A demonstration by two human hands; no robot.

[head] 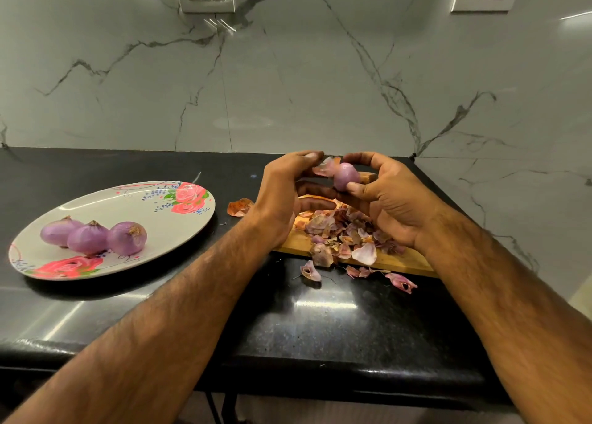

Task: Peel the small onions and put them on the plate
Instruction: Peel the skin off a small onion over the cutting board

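My right hand [389,199] holds a small purple onion [346,175] between thumb and fingers, above the wooden cutting board [296,242]. My left hand [282,196] pinches a loose flap of onion skin [324,167] that still hangs from the onion's left side. On the left stands an oval white plate with pink roses [166,228]. Three peeled onions [93,236] lie side by side on the plate's near-left part.
A heap of onion peels [346,234] covers the board, with a few pieces [400,282] spilled onto the black counter [320,324] in front and one orange piece [239,206] left of the board. The marble wall stands behind, and the counter's front edge is near me.
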